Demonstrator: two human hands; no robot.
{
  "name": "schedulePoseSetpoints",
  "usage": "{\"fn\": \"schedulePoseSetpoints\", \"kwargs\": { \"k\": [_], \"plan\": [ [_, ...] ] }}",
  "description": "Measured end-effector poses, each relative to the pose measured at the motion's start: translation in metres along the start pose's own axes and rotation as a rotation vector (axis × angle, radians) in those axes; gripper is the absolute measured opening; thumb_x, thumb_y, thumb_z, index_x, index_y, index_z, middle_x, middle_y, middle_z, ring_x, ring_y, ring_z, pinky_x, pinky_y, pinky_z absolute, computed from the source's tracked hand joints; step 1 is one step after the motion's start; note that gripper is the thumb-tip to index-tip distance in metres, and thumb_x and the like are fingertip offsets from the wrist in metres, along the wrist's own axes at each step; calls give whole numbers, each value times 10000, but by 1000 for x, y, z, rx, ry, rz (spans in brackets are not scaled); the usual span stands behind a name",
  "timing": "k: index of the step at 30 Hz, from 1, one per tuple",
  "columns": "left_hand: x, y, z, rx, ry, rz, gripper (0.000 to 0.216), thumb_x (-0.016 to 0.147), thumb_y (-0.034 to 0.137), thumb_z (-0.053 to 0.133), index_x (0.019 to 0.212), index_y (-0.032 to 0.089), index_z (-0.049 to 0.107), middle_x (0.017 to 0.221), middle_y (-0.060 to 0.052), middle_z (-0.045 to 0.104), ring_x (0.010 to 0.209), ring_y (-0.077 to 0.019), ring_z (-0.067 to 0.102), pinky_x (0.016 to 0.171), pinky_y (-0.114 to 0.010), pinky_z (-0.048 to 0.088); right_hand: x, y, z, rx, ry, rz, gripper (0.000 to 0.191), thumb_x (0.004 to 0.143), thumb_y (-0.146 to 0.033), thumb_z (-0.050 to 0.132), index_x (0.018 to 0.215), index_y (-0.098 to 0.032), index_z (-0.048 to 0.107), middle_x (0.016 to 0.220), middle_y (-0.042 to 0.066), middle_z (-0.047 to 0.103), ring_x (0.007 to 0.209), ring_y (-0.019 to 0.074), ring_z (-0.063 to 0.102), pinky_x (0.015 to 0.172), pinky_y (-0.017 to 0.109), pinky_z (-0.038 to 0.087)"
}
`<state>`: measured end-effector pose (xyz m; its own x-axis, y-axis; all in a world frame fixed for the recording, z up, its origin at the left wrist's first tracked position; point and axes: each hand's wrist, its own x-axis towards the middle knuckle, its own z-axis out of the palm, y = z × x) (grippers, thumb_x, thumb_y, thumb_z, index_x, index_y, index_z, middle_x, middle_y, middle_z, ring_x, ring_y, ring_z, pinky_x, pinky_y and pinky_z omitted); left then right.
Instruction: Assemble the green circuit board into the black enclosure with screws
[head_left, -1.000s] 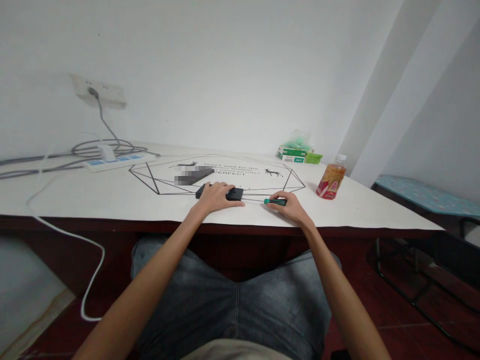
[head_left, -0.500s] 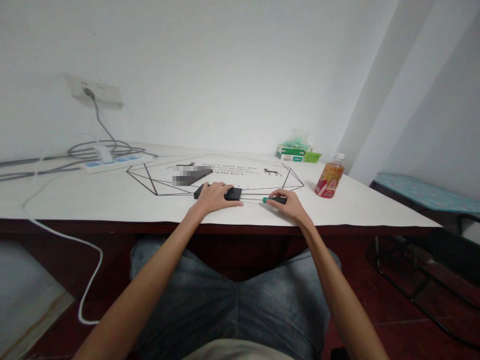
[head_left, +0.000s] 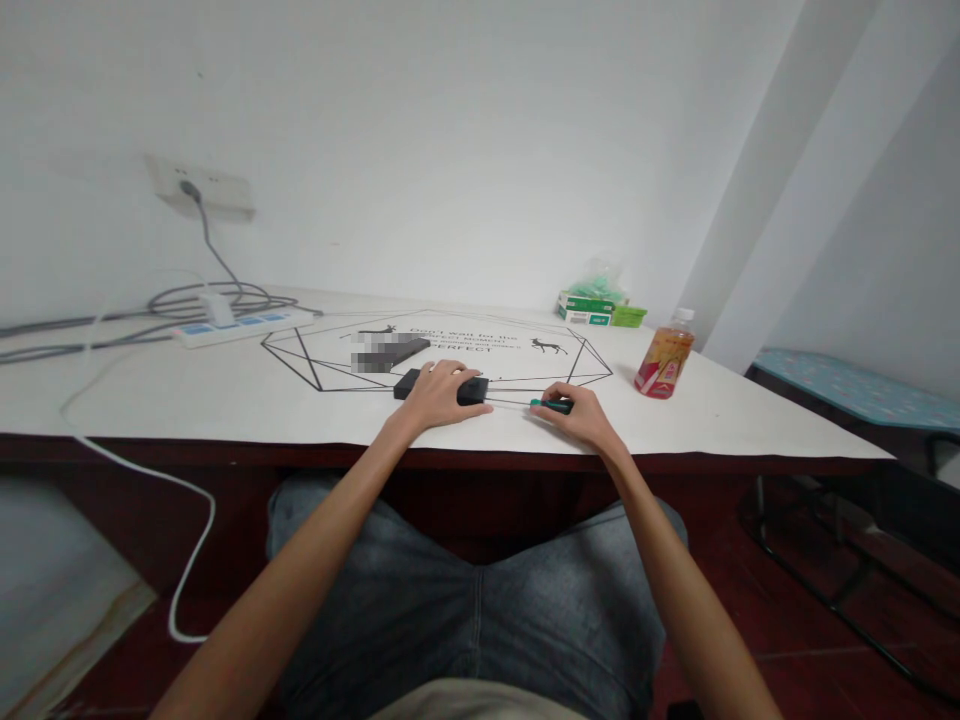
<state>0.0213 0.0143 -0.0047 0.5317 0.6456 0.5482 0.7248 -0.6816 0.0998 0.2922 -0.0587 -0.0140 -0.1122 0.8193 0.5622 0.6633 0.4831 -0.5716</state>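
Observation:
My left hand [head_left: 441, 394] is closed around a black rectangular block [head_left: 406, 384] that lies on the table; its palm and fingers cover the block's middle. In my right hand [head_left: 577, 412] is a screwdriver [head_left: 556, 406] with a green and black handle. The thin shaft lies level and reaches left to the block's right end; whether the tip sits in a screw is too small to tell. Behind my left hand rests a dark flat piece [head_left: 409, 350], partly blurred out.
A drink bottle [head_left: 665, 355] stands to the right. Green-and-white boxes [head_left: 587, 309] and a green container [head_left: 628, 316] sit by the wall. At the left lie a power strip [head_left: 236, 328], looped grey cables and a white cord [head_left: 142, 463] hanging over the table [head_left: 705, 422] edge.
The whole view has shifted slightly, so everything appears a little farther right. Both hands keep their holds, and the fingers of my right hand have shifted slightly on the screwdriver handle.

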Motion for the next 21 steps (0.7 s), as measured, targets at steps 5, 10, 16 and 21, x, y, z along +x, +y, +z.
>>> {"fn": "schedulePoseSetpoints", "kwargs": {
  "k": [5, 10, 16, 21],
  "plan": [
    [-1, 12, -3, -51, 103, 223, 307, 826, 383, 636, 1066, 212, 724, 1259, -135, 602, 1220, -315, 515, 1052, -491, 364, 0, 0, 0, 19, 45, -28, 252, 812, -459, 643, 783, -213, 689, 829, 43, 725, 786, 197, 636, 768, 316, 458],
    [-1, 16, -3, -84, 160, 233, 174, 820, 304, 632, 871, 198, 759, 1221, -124, 618, 1186, -304, 548, 1015, -479, 419, 0, 5, 0, 74, 87, -15, 241, 787, -451, 671, 781, -211, 686, 822, 43, 719, 760, 191, 627, 748, 314, 464],
    [-1, 13, -2, -135, 151, 186, 159, 832, 297, 630, 860, 224, 768, 1191, -89, 648, 1133, -270, 587, 970, -463, 468, 1, 7, 0, 81, 88, -22, 235, 785, -444, 674, 777, -211, 693, 807, 40, 716, 760, 191, 624, 752, 316, 461],
    [2, 12, 0, -209, 152, 164, 176, 845, 313, 627, 809, 226, 776, 1155, -76, 670, 1078, -248, 618, 953, -444, 484, 1, 5, 0, 114, 90, -3, 235, 769, -440, 676, 766, -206, 698, 788, 40, 714, 727, 183, 611, 729, 310, 458]
  ]
}}
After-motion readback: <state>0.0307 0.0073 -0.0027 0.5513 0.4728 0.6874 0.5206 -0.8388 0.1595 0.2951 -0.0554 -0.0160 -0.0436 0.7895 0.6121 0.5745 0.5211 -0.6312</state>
